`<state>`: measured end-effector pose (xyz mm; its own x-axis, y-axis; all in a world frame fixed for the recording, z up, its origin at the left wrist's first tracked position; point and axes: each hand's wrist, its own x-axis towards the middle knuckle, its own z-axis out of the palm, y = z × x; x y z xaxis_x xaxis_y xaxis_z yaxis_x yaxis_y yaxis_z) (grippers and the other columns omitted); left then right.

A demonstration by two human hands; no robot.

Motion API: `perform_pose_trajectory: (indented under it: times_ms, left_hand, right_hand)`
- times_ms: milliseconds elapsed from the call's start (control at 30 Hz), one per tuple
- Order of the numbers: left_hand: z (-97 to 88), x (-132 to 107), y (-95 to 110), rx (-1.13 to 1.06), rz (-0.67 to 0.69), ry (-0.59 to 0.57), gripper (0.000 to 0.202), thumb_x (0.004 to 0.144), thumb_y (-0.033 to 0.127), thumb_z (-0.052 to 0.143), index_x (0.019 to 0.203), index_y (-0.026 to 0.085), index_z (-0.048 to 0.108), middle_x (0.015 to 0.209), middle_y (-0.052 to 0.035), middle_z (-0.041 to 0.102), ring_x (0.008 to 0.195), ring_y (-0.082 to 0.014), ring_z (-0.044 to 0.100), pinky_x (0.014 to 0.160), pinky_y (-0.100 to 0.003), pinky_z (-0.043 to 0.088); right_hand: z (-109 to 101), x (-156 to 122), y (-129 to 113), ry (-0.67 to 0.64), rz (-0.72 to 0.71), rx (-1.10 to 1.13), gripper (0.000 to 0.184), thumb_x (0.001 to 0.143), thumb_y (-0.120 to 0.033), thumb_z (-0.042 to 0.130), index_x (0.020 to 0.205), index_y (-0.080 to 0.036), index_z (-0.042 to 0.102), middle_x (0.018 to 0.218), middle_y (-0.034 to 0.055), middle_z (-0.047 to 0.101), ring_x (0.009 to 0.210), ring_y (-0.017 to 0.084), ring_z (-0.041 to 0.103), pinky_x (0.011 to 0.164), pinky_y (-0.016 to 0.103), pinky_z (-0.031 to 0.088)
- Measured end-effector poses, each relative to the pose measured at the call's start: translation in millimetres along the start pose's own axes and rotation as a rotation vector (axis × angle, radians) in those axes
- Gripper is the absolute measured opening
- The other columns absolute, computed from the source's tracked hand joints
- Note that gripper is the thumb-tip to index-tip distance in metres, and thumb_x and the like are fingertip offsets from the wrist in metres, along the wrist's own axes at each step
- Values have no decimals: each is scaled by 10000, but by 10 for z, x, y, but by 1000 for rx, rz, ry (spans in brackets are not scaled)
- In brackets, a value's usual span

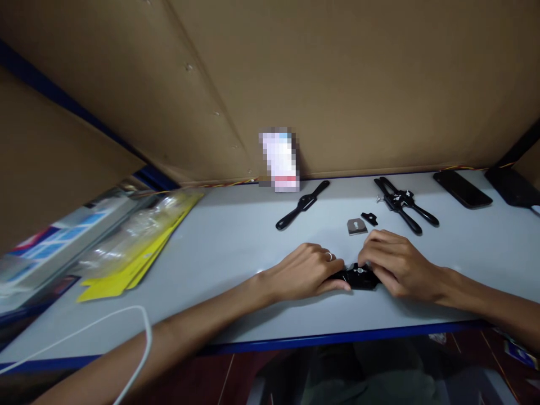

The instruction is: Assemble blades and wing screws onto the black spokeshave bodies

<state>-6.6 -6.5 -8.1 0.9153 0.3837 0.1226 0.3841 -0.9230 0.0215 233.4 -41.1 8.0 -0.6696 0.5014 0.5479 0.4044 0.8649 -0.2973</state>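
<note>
A black spokeshave (358, 278) lies low over the near part of the table, with silver hardware at its middle. My left hand (306, 273) is wrapped round its left handle, thumb along the near side. My right hand (396, 264) is closed over its right part, fingertips bent down beside the silver hardware; whatever they pinch there is hidden. Just beyond lie a flat steel blade (357, 226) with a keyhole slot and a small black cap piece (369, 218). Farther back rest another black spokeshave body (304, 205) and two spokeshaves (403, 205) fitted with silver screws, lying together.
Yellow sheets (126, 278) and clear plastic bags (135, 239) lie on the left of the table (228, 247). A blurred-out upright object (282, 160) leans at the back wall. A dark phone (463, 189) and another black object (512, 187) lie back right. A white cable (145, 323) crosses my left arm.
</note>
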Motion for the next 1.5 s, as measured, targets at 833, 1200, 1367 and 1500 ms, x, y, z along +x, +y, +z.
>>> perform_pose_trajectory:
  times_ms: [833, 1200, 1367, 1500]
  left_hand:
    - [-17, 5, 27, -30, -26, -19, 608, 1027, 610, 239, 763, 185, 585, 624, -25, 613, 510, -150, 533, 529, -333, 299]
    - [-6, 4, 17, -54, -33, -25, 604, 1024, 618, 253, 771, 190, 596, 622, -28, 610, 514, -155, 530, 521, -343, 309]
    - [-12, 6, 21, -49, -38, -27, 605, 1024, 616, 257, 768, 185, 595, 632, -34, 619, 522, -156, 544, 527, -343, 313]
    - [-15, 7, 24, -40, -38, -29, 614, 1022, 624, 240, 773, 186, 592, 634, -33, 625, 518, -155, 537, 526, -332, 305]
  right_hand:
    - [-50, 16, -77, -9, -80, -221, 267, 832, 19, 418, 722, -153, 589, 641, 29, 574, 700, 163, 437, 633, 296, 353]
    - [-20, -6, -100, -172, -89, -96, 248, 804, 23, 437, 783, -154, 609, 689, 34, 607, 785, 175, 466, 691, 295, 385]
    - [-29, -3, -74, -125, -69, -202, 256, 815, 15, 425, 719, -164, 582, 607, 20, 543, 687, 169, 385, 635, 298, 335]
    - [-38, 3, -73, -122, -51, -222, 261, 816, 24, 412, 735, -157, 583, 630, 28, 554, 670, 165, 364, 614, 292, 312]
